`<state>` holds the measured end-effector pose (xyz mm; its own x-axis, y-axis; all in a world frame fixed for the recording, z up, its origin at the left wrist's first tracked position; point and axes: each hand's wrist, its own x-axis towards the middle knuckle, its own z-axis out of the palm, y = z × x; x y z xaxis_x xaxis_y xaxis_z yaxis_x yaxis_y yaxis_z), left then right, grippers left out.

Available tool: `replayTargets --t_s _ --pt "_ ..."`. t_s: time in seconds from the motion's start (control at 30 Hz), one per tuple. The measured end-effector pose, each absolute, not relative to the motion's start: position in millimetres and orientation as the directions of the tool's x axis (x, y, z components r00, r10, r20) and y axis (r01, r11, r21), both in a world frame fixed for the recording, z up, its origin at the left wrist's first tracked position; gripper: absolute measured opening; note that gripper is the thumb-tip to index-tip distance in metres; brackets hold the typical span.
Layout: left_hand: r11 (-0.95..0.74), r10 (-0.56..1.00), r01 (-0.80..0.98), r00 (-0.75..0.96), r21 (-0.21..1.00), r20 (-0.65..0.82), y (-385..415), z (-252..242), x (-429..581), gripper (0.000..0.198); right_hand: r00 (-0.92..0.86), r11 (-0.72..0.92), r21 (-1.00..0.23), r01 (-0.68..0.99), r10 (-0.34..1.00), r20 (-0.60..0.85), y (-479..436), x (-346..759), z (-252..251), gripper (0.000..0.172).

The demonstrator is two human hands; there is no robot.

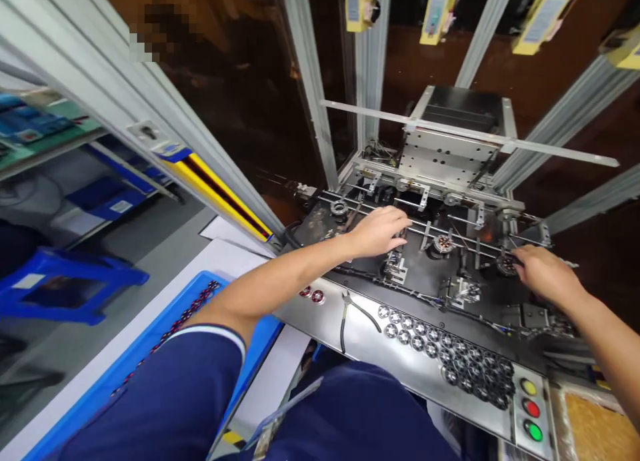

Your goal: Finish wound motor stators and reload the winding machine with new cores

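Note:
My left hand [383, 232] is over the rails of the machine bed, its fingers bent and pointing right; what they hold, if anything, is hidden. On the right, my right hand [544, 269] has its fingers at a round part [507, 264] on the machine. Between the hands, a round part with copper windings [443, 243] sits in a fixture. A bare ring-shaped holder [339, 208] is left of my left hand. Several metal cores [433, 340] stand in rows on the steel ledge [360, 338].
Pliers [347, 308] and two red round parts [317, 296] lie on the ledge. Yellow, red and green buttons [532, 408] are at its right end. A blue tray [200, 294] holds a line of parts. Metal posts and a crossbar [465, 136] frame the machine.

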<state>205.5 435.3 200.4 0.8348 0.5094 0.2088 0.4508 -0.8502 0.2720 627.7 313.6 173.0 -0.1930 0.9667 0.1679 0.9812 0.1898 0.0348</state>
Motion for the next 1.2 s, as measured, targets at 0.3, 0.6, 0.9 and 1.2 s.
replayTargets --t_s 0.3,0.6,0.9,1.2 --pt "-0.923 0.321 0.321 0.947 0.212 -0.035 476.2 127.3 364.4 0.041 -0.067 0.066 0.057 0.996 0.997 0.022 304.5 695.8 95.0 0.03" --pt "-0.922 0.29 0.319 0.944 0.22 -0.156 482.5 116.1 372.5 0.036 -0.092 0.092 -0.011 0.996 0.996 0.011 311.7 703.7 74.7 0.029" --pt "-0.892 0.302 0.332 0.943 0.307 -0.14 490.8 120.9 381.1 0.024 -0.094 0.094 -0.014 0.995 0.995 -0.025 313.4 709.5 74.5 0.027" --pt "-0.857 0.347 0.215 0.913 0.468 0.216 439.5 177.0 342.9 0.013 -0.142 0.141 -0.025 0.99 0.984 -0.104 322.2 717.9 77.8 0.027"
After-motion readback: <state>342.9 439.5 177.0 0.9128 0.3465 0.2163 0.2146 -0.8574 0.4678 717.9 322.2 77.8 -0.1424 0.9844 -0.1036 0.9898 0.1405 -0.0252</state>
